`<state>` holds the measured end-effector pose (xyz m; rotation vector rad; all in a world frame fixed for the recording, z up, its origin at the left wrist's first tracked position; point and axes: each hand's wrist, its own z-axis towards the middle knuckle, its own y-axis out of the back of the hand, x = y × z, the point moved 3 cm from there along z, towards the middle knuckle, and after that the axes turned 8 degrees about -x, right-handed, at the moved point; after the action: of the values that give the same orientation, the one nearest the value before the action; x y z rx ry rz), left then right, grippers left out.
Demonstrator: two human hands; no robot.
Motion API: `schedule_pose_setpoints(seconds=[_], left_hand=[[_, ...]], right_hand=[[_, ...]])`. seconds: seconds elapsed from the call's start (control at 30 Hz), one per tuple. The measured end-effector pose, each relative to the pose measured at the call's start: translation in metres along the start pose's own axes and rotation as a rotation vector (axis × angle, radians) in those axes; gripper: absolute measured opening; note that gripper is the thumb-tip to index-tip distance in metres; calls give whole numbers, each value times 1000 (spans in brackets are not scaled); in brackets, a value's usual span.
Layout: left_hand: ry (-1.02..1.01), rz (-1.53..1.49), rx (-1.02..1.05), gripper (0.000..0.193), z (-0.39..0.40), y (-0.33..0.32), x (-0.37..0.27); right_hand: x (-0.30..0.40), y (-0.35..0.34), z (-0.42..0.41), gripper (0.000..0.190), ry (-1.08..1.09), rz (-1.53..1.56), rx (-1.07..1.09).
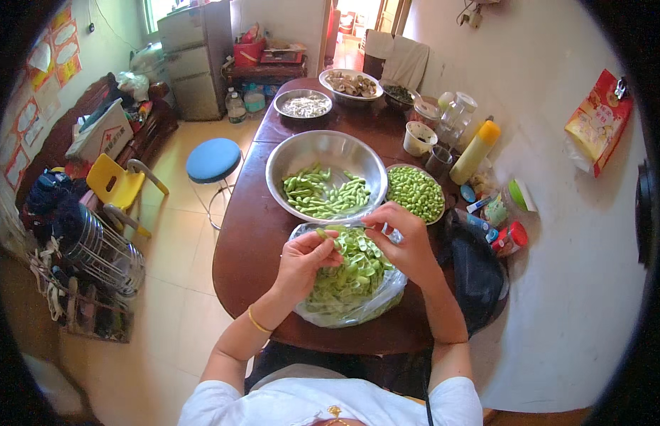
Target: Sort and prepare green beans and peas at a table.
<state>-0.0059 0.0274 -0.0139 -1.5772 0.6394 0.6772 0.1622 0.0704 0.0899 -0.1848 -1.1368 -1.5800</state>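
My left hand (308, 261) pinches a green soybean pod (323, 234) between thumb and fingertips. Across from it, my right hand (401, 242) has its thumb and forefinger close together; whether something small is between them is too fine to tell. Both hands are over a clear plastic bag (335, 318) heaped with split, emptied pods (356, 266). Just behind the bag, a wide steel basin (330, 139) contains two groups of whole pods (308, 186). To its right, shelled green beans (415, 191) fill a smaller bowl.
All this stands on a dark wooden table (244, 250). Along its right side are a yellow-capped spray can (474, 152), a white tub (420, 138), a red-lidded jar (511, 238) and a black bag (473, 271). Food bowls (303, 105) stand farther back. A blue stool (213, 161) is left.
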Motion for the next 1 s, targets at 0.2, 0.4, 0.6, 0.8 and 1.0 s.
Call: schedule_pose_setpoints(seconds=[0.2, 0.4, 0.6, 0.8, 1.0], left_hand=[[-84, 54, 5, 12, -2, -1, 5], [-104, 55, -37, 7, 0, -1, 8], [-44, 44, -16, 7, 0, 1, 3], [-37, 11, 31, 10, 1, -2, -1], [-97, 71, 23, 10, 6, 0, 2]], right_hand=[[20, -30, -19, 17, 330, -36, -63], [4, -33, -20, 14, 293, 15, -93], [6, -35, -21, 13, 411, -127, -102], [-5, -37, -13, 9, 193, 139, -101], [0, -42, -15, 9, 234, 112, -195]])
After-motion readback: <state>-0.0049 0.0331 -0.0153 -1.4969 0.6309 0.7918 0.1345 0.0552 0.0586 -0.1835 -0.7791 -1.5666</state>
